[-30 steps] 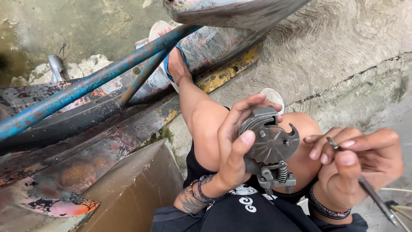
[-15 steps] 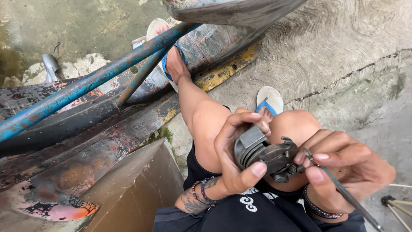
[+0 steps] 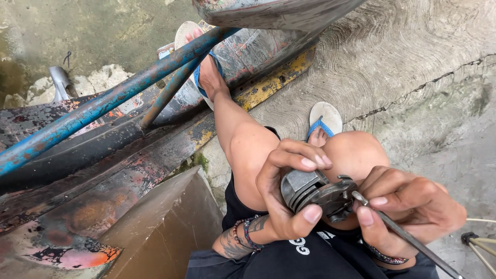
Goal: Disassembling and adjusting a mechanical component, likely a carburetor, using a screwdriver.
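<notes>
Tilted edge-on since before, the metal clutch part (image 3: 315,194) sits clamped in the left hand (image 3: 281,201); right hand (image 3: 408,209) pinches a thin rod (image 3: 408,237) against its rim.

We see soft, even daylight with no clear source; shadows are weak, gathering only under the rusted metal frame (image 3: 103,170) at the left. No harsh glare, just a dull sheen on the blue pipe (image 3: 108,103). The concrete floor (image 3: 413,67) at the right edge looks pale and slightly stretched by wide-angle distortion. Focus is sharp in the middle; the bottom corners soften a little.
</notes>
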